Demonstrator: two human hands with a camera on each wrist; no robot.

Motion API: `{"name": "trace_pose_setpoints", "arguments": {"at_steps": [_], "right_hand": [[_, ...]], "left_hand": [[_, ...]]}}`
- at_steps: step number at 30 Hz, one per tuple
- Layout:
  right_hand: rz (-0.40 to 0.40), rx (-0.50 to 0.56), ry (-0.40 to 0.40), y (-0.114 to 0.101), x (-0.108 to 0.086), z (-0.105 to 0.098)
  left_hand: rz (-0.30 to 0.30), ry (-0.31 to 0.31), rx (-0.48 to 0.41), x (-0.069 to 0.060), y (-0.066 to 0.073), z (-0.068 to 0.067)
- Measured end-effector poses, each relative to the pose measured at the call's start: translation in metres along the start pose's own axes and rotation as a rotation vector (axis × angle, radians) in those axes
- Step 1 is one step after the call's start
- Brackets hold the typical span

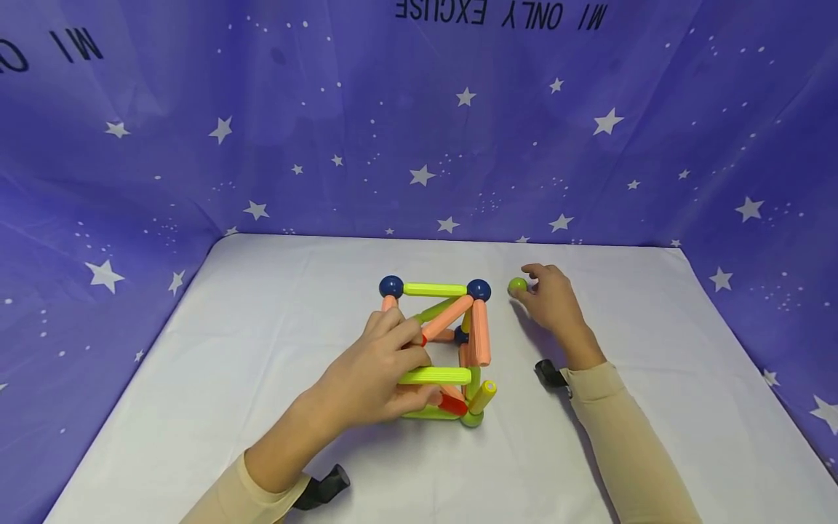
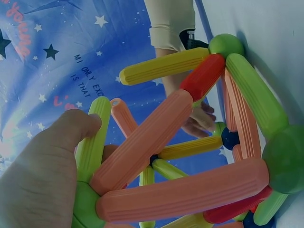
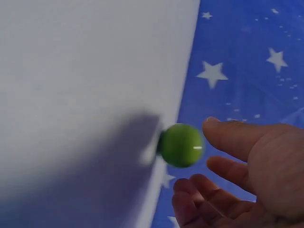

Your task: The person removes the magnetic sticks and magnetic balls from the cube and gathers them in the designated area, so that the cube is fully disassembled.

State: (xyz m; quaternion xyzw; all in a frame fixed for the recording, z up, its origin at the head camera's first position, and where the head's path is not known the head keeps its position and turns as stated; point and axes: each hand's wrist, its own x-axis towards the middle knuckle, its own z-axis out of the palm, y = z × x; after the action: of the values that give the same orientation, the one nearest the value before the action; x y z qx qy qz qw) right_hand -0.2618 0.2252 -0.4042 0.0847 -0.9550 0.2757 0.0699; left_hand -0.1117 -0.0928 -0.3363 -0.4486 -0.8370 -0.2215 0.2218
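Note:
A frame of magnetic sticks and balls [image 1: 448,316] stands on the white cloth, built from salmon, yellow, red and green sticks with navy and green balls. My left hand [image 1: 376,364] grips a yellow-green stick [image 1: 435,375] at its near side; in the left wrist view the thumb [image 2: 80,123] lies along that stick [image 2: 97,137]. Right of the frame, a loose green ball [image 3: 181,145] sits on the cloth. Beside it is my right hand [image 1: 553,302], thumb and fingers parted, with a small gap to the ball in the right wrist view.
The white-covered table [image 1: 294,291] is bounded behind and at the sides by a purple-blue curtain [image 1: 366,131] with stars. A yellow stick [image 1: 483,397] juts up from a green ball [image 1: 472,419] at the frame's near right corner. Black wrist cameras [image 1: 322,487] show below both cuffs.

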Motion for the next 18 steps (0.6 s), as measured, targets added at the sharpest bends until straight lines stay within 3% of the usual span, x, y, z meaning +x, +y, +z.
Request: {"name": "trace_pose_setpoints", "arguments": {"at_steps": [7,18], "right_hand": [[-0.082,-0.004,0.067,-0.022,-0.017,-0.023],[-0.193,0.082,0.072,-0.08,-0.052,-0.045]], "left_hand": [[-0.001,-0.007,0.012,0.0,0.001,-0.001],[0.015,0.003,0.021,0.0,0.001,-0.001]]}}
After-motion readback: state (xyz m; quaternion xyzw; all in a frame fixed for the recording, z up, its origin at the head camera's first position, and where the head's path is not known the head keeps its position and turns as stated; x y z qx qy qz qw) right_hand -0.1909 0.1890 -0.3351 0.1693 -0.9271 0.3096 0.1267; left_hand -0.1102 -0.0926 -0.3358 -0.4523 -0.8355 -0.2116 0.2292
